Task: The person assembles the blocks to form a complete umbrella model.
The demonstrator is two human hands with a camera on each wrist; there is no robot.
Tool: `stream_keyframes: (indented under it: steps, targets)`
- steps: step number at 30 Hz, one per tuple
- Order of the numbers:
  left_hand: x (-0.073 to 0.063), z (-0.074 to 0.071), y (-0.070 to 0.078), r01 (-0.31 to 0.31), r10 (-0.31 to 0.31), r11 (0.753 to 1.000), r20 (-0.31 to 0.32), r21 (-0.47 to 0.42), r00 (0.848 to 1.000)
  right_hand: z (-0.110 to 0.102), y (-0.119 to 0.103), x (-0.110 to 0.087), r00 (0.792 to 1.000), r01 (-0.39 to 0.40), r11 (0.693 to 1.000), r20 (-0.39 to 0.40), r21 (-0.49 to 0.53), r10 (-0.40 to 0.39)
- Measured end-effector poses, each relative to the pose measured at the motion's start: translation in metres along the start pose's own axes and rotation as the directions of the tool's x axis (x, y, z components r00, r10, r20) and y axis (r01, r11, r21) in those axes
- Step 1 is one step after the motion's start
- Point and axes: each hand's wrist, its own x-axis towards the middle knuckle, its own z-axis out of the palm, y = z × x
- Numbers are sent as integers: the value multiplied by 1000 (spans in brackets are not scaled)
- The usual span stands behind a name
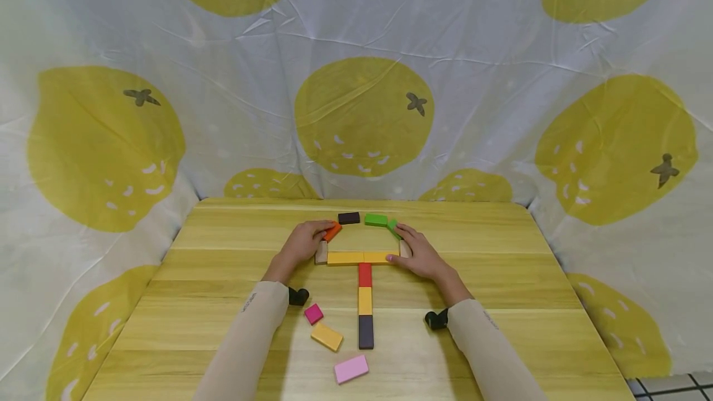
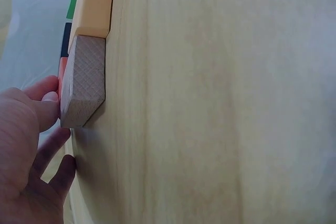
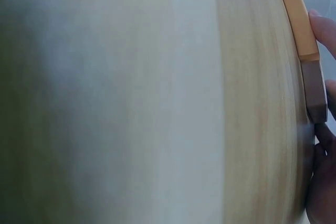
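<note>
My left hand [image 1: 302, 242] is at the left end of an arch of wooden blocks, its thumb and forefinger pinching an orange block [image 1: 333, 231]. Just below that stands a plain wood block [image 2: 86, 74], beside the hand in the left wrist view. On the other side, my right hand [image 1: 424, 256] spreads over the right end. Its fingertips touch a green block [image 1: 393, 228], and the thumb lies at a yellow block [image 1: 373, 258]. Another plain wood block [image 1: 405, 249] is partly hidden by this hand. Only some fingers show in the right wrist view.
A black block [image 1: 348, 218] and a longer green block [image 1: 375, 220] top the arch, with a gap between. From the yellow row runs a stem of red [image 1: 364, 275], yellow and dark blocks. Loose magenta [image 1: 314, 314], yellow [image 1: 327, 337] and pink [image 1: 351, 369] blocks lie nearer.
</note>
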Motion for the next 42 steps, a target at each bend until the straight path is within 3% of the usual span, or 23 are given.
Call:
stream_keyframes:
  steps: [11,20,25,32,38,42]
  targets:
    - [-2,3,0,-58,58,998,-63,10,996,1,0,0,1000,3,1000,-8,-4,-3]
    - [-1,-1,5,-17,17,1000,17,-4,1000,2,0,0,1000,3,1000,-8,-3,-3]
    - [0,-3,17,-35,32,995,32,90,999,5,1,1,1000,9,1000,-18,-6,-9]
    - [7,0,35,-94,70,966,105,239,992,3,-2,0,1000,6,1000,-10,17,-6]
    - [14,9,39,-95,50,950,154,299,987,2,-2,0,1000,5,1000,-13,-10,-5]
    - [17,14,38,-74,26,953,168,292,985,4,1,1,1000,7,1000,-15,-12,-7]
